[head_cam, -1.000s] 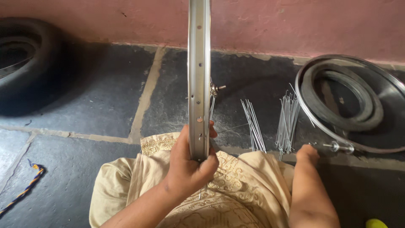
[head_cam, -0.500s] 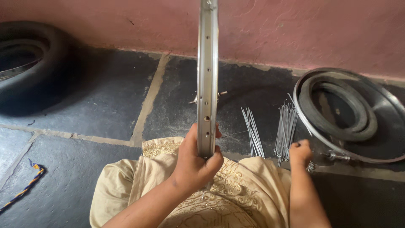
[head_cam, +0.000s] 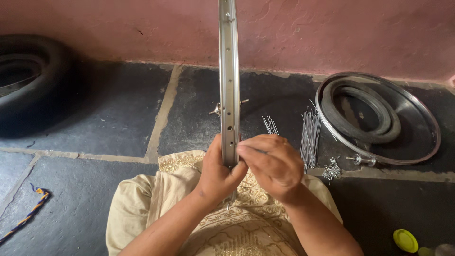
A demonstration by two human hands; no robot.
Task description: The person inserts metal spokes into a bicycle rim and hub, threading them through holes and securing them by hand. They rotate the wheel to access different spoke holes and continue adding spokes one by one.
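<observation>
A silver bicycle rim (head_cam: 229, 71) stands upright and edge-on in front of me, its spoke holes facing me. My left hand (head_cam: 219, 173) grips its lower end from the left. My right hand (head_cam: 272, 163) is against the rim's right side, fingertips pinched on a small metal piece at a hole; what it is I cannot tell. A thin spoke end (head_cam: 229, 201) pokes down below my left hand. A hub (head_cam: 217, 110) shows behind the rim. My lap is covered in cream embroidered cloth (head_cam: 161, 199).
Loose spokes (head_cam: 310, 132) and a pile of small nipples (head_cam: 332, 169) lie on the dark stone floor to the right, beside a second rim (head_cam: 429, 123) holding a rubber tyre (head_cam: 360, 114). A black tyre (head_cam: 42, 80) lies far left. A braided cord (head_cam: 28, 215) and a yellow lid (head_cam: 405, 240) sit near the corners.
My right hand has come up from the floor by the spokes and nipples to the rim, fingers now pinched there. The rim has shifted slightly right in view.
</observation>
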